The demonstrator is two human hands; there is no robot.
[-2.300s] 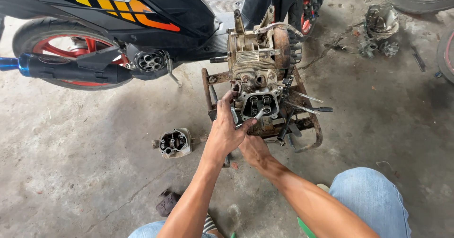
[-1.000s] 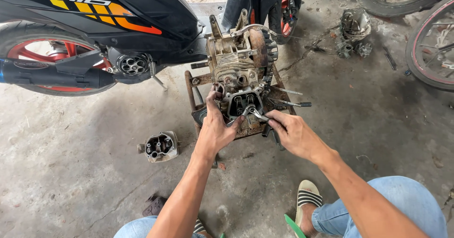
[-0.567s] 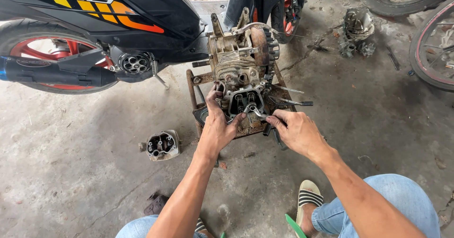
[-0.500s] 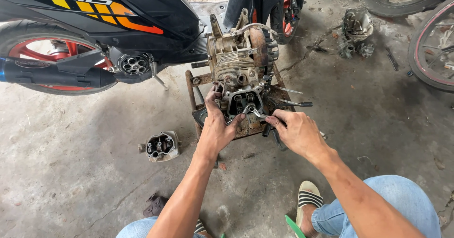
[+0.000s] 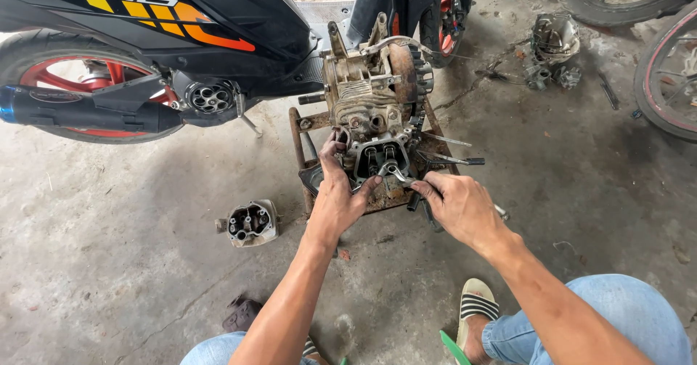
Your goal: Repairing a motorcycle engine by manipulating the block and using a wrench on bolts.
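Head view, looking down on a person crouched over a grimy motorcycle engine (image 5: 374, 89) that sits on a rusty metal stand (image 5: 299, 129) on a stained, rough concrete floor (image 5: 109, 263). At the engine's near end is the open cylinder head (image 5: 381, 158), a dark boxy casting with valve parts showing inside. The left hand (image 5: 337, 198) is clamped over the left side of the cylinder head, fingers curled up along its edge and the thumb stretched across its lower rim. The right hand (image 5: 457, 205) is closed around the handle of a slim steel wrench (image 5: 396, 173), fingers folded together over it, with the wrench's bright ring end resting inside the head opening. Just right of the head, several thin metal tools (image 5: 454, 160) lie on the stand. On the floor to the left, well apart from the hands, rests a separate cylinder head (image 5: 250, 222), pale grey metal with round ports facing up. Behind the engine stands a black scooter (image 5: 181, 17) with orange and yellow stripes, a red-rimmed rear wheel (image 5: 51, 78) and a long black exhaust muffler (image 5: 80, 111). Greasy engine parts (image 5: 552, 46) lie at upper right, near two spoked wheels (image 5: 664, 75). Blue jeans (image 5: 617, 314) and a striped sandal (image 5: 475, 303) show at the bottom.
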